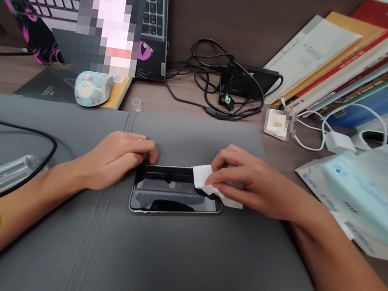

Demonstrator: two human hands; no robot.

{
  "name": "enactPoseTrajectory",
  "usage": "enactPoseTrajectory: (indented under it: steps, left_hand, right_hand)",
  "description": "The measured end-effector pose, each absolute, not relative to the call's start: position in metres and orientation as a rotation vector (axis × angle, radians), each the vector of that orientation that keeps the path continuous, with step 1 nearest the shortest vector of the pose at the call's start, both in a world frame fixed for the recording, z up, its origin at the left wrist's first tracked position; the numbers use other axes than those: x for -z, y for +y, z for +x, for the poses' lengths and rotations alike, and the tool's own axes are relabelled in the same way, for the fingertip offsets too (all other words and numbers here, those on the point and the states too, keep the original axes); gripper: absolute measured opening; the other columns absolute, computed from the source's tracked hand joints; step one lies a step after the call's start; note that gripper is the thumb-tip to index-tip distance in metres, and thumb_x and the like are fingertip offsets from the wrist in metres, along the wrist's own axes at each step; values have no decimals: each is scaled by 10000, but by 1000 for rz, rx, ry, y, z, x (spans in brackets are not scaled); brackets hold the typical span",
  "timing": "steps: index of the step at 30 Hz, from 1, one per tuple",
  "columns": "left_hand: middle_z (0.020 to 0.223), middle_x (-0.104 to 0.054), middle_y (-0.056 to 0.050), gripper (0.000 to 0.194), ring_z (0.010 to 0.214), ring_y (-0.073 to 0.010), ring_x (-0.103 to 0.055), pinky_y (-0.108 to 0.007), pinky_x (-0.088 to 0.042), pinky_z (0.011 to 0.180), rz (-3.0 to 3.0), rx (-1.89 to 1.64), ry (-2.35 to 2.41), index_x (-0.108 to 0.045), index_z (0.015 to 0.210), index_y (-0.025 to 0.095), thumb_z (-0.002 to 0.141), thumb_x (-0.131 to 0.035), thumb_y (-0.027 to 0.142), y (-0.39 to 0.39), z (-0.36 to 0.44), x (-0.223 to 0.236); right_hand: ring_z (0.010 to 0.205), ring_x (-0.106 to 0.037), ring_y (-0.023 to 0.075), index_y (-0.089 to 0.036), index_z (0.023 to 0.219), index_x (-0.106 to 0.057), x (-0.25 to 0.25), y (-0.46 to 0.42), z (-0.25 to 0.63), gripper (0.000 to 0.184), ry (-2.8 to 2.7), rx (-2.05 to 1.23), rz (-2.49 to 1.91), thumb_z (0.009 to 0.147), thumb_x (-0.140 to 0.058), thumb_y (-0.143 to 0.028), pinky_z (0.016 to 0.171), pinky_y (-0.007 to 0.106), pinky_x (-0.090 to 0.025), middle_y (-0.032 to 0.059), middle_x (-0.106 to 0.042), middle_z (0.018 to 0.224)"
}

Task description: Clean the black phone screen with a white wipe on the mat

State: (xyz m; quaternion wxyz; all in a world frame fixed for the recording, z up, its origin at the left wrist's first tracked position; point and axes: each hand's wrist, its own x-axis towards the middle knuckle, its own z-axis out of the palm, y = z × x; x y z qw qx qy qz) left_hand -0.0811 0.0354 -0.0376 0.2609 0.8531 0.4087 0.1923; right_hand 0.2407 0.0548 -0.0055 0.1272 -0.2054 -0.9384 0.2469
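Note:
A smartphone lies flat, screen up, on the grey desk mat; its dark glass shows reflections and a few pale specks. At its upper left corner is my left hand, fingers curled, with the thumb and fingertips against the phone's edge. My right hand pinches a white tissue between thumb and fingers. The tissue rests over the right end of the screen, and part of it hangs out below the palm.
Behind stand a laptop, a light blue mouse, a small clear cap and a charger with tangled cables. Books lean at the right, above a plastic packet. A clear bottle and black cable lie left.

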Motion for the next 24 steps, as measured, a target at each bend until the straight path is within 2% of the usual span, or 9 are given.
enactPoseTrajectory:
  steps: [5, 11, 24]
  left_hand:
    - [712, -530, 4, 273, 672, -176, -496, -319, -363, 666, 2298, -501, 1112, -608, 846, 194, 902, -342, 215, 35, -80, 36]
    - [735, -554, -4, 258, 692, -185, -506, -328, -356, 678, 2294, -530, 1083, -601, 841, 192, 901, -350, 215, 38, -82, 42]
    - [756, -567, -4, 259, 725, -186, -525, -329, -358, 710, 2283, -536, 1075, -607, 851, 193, 896, -354, 216, 39, -82, 44]
  right_hand:
    - [926, -565, 153, -226, 1037, -763, -2, 61, 252, 236, -2779, -831, -706, 1061, -534, -278, 823, 284, -430, 39, -623, 991]
    - [879, -587, 164, -207, 1009, -753, 5, 71, 252, 285, -2690, -935, -761, 1065, -518, -359, 808, 298, -434, 53, -645, 964]
    - [883, -573, 173, -207, 1000, -760, 11, 74, 247, 293, -2690, -833, -741, 1062, -526, -372, 803, 314, -421, 61, -649, 974]
